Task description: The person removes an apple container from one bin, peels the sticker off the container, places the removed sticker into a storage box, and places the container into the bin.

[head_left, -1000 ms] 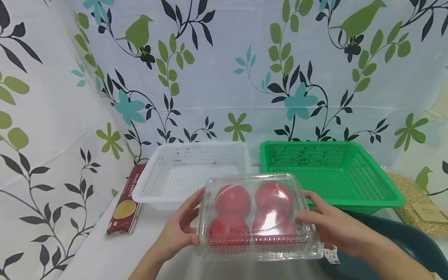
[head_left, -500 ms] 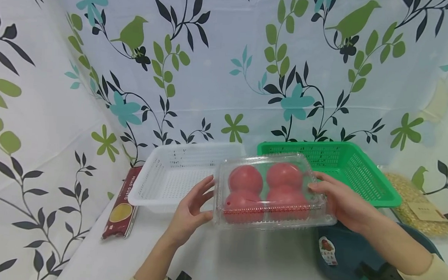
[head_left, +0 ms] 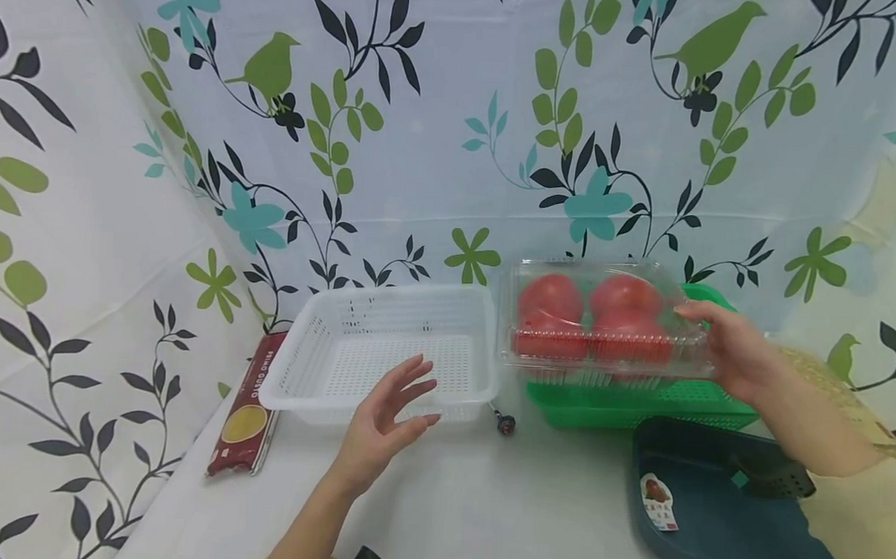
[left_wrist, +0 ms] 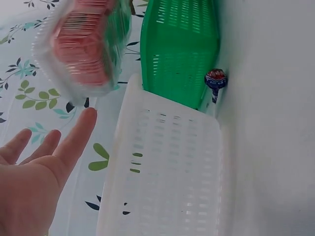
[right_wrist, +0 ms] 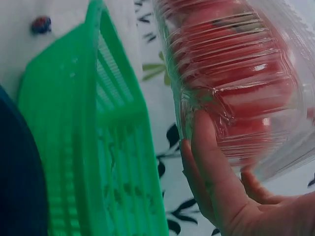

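A clear plastic clamshell box (head_left: 602,353) holds several round red fruits, seemingly tomatoes (head_left: 552,299). My right hand (head_left: 738,350) grips the box by its right end, fingers under it and thumb on top in the right wrist view. The box hangs over the green basket (head_left: 585,406), tilted a little. My left hand (head_left: 389,419) is off the box, fingers spread and holding nothing, in front of the white basket (head_left: 302,348). In the left wrist view the left hand (left_wrist: 44,172) is apart from the box (left_wrist: 83,49).
A lollipop (head_left: 505,424) lies between the two baskets. A dark blue tray (head_left: 737,526) with a sticker stands at front right. A red packet (head_left: 250,413) lies left of the white basket. A bag of yellow grains (head_left: 826,379) is at the right, partly behind my arm.
The box has moved up, right and away, over the green basket, in my right hand. My left hand has let go of it and stays by the white basket. The lollipop has come into view.
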